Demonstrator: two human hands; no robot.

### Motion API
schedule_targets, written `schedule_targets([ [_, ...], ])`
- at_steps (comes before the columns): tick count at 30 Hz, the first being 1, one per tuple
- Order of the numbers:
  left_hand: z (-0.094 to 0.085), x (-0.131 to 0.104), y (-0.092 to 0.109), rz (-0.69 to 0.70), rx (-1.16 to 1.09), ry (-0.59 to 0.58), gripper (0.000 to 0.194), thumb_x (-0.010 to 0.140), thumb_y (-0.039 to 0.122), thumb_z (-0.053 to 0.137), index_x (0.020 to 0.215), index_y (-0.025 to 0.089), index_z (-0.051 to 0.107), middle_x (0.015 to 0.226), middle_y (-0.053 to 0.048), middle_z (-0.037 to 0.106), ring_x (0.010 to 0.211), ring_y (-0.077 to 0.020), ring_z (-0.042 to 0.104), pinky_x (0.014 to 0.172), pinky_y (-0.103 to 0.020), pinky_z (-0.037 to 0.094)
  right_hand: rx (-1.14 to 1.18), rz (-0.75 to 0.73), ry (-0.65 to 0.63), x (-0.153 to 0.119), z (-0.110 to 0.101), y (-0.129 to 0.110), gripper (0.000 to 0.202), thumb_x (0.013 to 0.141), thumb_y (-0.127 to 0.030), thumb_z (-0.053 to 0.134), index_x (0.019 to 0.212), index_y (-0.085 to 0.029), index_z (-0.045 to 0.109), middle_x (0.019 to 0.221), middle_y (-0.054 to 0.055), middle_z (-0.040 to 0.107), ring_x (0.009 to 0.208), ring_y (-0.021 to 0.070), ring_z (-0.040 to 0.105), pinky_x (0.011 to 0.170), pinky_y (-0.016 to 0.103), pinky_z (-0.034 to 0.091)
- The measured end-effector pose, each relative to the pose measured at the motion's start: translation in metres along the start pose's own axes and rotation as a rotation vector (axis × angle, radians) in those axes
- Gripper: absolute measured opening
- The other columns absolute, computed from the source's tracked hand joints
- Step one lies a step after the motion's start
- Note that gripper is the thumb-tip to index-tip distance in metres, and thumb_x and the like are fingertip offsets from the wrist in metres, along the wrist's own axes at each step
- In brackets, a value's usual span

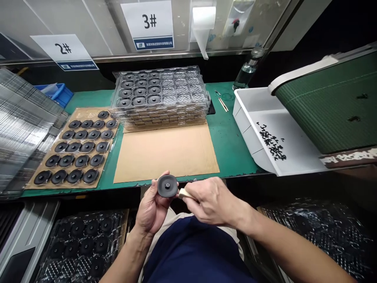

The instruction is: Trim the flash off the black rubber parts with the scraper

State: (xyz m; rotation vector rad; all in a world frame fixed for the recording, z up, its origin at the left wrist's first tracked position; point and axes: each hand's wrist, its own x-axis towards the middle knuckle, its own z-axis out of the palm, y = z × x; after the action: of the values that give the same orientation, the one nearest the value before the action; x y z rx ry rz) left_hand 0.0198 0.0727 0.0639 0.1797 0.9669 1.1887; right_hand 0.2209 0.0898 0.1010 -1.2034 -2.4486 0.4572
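Observation:
Pinched by its edge in my left hand (150, 212) is a black rounded plastic disc (172, 192) with a small raised hub at its middle, facing up. My right hand (210, 200) is closed around a cream-coloured tool handle (185, 193). The handle's end lies against or right beside the disc's right edge; any blade or tip cannot be made out. Both hands are in front of the table's near edge, above my lap. Just beyond them lies a flat brown cardboard sheet (165, 153).
Stacked clear trays (182, 88), partly filled with black discs, stand behind the cardboard. More discs sit in a tray (66, 135) at left. A white bin (256, 137) with black scraps stands under a green conveyor belt (332, 102) at right. Tweezers (223, 104) and a glass bottle (246, 74) lie beyond.

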Motion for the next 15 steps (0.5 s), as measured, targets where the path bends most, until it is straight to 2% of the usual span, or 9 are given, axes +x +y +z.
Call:
schedule_targets([
  [3, -0.0004, 0.0008, 0.0015, 0.093, 0.041, -0.015, 0.051, 0.082, 0.048, 0.083, 0.119, 0.014, 0.075, 0.102, -0.012, 0.079, 0.087, -0.0232, 0.076, 0.075, -0.03, 0.064, 0.018, 0.091, 0.029, -0.0004, 0.0022, -0.0001, 0.024, 0.099, -0.027, 0.051, 0.077, -0.02, 0.056, 0.067, -0.002, 0.059, 0.057, 0.0112, 0.044, 0.06, 0.031, 0.021],
  [5, -0.0008, -0.0004, -0.0003, 0.083, 0.08, -0.049, 0.051, 0.083, 0.05, 0.081, 0.119, 0.013, 0.075, 0.099, -0.012, 0.079, 0.079, -0.0215, 0.075, 0.072, -0.031, 0.064, 0.052, 0.136, 0.067, 0.0018, 0.0002, 0.0, 0.022, 0.103, -0.026, 0.049, 0.086, -0.02, 0.06, 0.076, 0.0, 0.064, 0.064, 0.0117, 0.051, 0.063, 0.029, 0.026],
  [7, -0.0009, -0.0023, -0.0037, 0.044, 0.102, -0.085, 0.049, 0.085, 0.049, 0.08, 0.118, 0.013, 0.076, 0.099, -0.012, 0.079, 0.077, -0.0214, 0.074, 0.072, -0.032, 0.064, 0.104, 0.103, 0.081, 0.0039, -0.002, -0.0011, 0.018, 0.103, -0.025, 0.048, 0.092, -0.02, 0.062, 0.084, 0.001, 0.067, 0.071, 0.0122, 0.056, 0.066, 0.027, 0.029],
  [9, -0.0005, -0.004, -0.0068, 0.044, 0.099, -0.087, 0.048, 0.085, 0.049, 0.079, 0.118, 0.013, 0.077, 0.102, -0.012, 0.079, 0.083, -0.0226, 0.075, 0.076, -0.033, 0.064, 0.129, 0.068, 0.092, 0.004, -0.002, -0.0038, 0.017, 0.102, -0.024, 0.049, 0.09, -0.02, 0.06, 0.082, 0.0, 0.065, 0.07, 0.0121, 0.055, 0.065, 0.027, 0.029],
  [12, -0.0005, -0.0049, -0.008, 0.144, 0.069, -0.019, 0.049, 0.084, 0.05, 0.08, 0.119, 0.016, 0.077, 0.106, -0.011, 0.079, 0.093, -0.0233, 0.075, 0.081, -0.031, 0.063, 0.136, 0.068, 0.079, 0.0003, 0.0018, -0.0082, 0.019, 0.1, -0.023, 0.051, 0.081, -0.02, 0.054, 0.07, -0.003, 0.058, 0.06, 0.0108, 0.046, 0.061, 0.029, 0.025],
  [15, -0.0022, -0.0042, -0.006, 0.114, 0.092, -0.036, 0.051, 0.082, 0.051, 0.082, 0.118, 0.015, 0.077, 0.101, -0.011, 0.079, 0.084, -0.0213, 0.074, 0.076, -0.03, 0.062, 0.112, 0.06, 0.074, -0.0021, 0.0032, -0.0084, 0.02, 0.1, -0.022, 0.051, 0.08, -0.02, 0.053, 0.07, -0.003, 0.056, 0.06, 0.0108, 0.045, 0.061, 0.03, 0.025],
])
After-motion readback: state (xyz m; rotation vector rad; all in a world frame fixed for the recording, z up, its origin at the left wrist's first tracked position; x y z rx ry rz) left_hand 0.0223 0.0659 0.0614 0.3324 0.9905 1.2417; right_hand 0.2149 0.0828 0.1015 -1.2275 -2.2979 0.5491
